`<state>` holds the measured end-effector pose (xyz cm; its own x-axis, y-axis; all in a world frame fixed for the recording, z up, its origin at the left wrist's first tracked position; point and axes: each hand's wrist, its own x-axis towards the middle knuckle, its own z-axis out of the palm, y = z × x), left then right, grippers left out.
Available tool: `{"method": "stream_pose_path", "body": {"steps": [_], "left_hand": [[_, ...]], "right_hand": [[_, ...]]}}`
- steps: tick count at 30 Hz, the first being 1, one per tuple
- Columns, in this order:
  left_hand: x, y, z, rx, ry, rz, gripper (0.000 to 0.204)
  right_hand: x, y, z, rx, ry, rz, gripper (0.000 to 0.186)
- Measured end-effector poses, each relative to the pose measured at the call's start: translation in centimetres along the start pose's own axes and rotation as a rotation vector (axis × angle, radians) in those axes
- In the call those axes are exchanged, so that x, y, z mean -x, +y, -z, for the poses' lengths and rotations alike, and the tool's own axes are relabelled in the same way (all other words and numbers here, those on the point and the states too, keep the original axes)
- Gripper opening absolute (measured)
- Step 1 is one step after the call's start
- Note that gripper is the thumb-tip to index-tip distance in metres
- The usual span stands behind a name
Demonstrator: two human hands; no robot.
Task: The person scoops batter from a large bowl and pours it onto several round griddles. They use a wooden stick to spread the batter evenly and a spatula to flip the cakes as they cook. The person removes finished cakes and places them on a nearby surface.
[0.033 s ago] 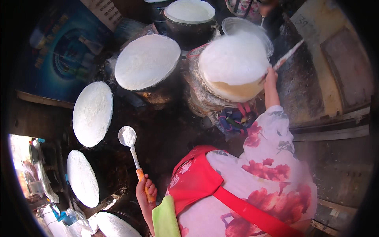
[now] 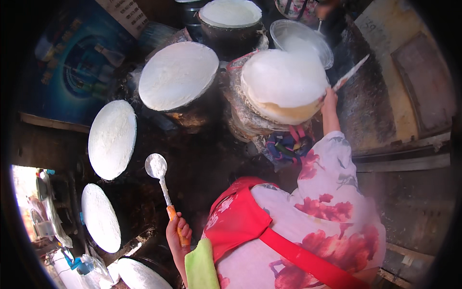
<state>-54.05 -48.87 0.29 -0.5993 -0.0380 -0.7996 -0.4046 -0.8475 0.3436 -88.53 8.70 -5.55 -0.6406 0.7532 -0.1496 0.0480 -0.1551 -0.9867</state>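
Note:
My left hand point(image 2: 178, 232) grips the orange handle of a metal ladle point(image 2: 157, 166) whose bowl is coated with white batter; it hangs over the dark gap between the pots. My right hand point(image 2: 330, 99) reaches up to the right edge of a round white sheet point(image 2: 281, 79) lying on a cloth-wrapped pot, and holds a thin flat spatula point(image 2: 351, 72) that points up and right. Just behind that pot stands a metal bowl point(image 2: 301, 38) with white batter in it.
Several more round white-topped steamers surround me: one at centre point(image 2: 178, 74), one at the back point(image 2: 230, 12), two on the left point(image 2: 111, 138) point(image 2: 100, 216), one at the bottom point(image 2: 139, 274). A blue poster point(image 2: 72, 62) hangs at left. Another person point(image 2: 308, 9) stands at the top.

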Motion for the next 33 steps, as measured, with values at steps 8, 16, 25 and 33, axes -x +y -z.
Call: {"method": "stream_pose_path", "body": {"steps": [8, 16, 25, 33], "left_hand": [[-0.7, -3.3, -1.1, -0.007, 0.053, -0.011, 0.016], [-1.2, -7.5, -1.7, 0.096, 0.048, -0.044, 0.015], [4.5, -15.4, 1.4, 0.405, 0.083, -0.409, 0.020], [13.0, -30.7, 5.2, 0.705, 0.744, -1.000, 0.020]], "right_hand": [[4.6, 6.2, 6.1, 0.216, -0.052, -0.151, 0.013], [7.0, 6.3, 9.2, 1.191, -0.130, 0.318, 0.028], [25.4, 7.1, -5.0, 0.730, -1.380, 0.809, 0.026], [43.2, 17.2, -9.9, 0.556, -2.745, 1.305, 0.015]]}}
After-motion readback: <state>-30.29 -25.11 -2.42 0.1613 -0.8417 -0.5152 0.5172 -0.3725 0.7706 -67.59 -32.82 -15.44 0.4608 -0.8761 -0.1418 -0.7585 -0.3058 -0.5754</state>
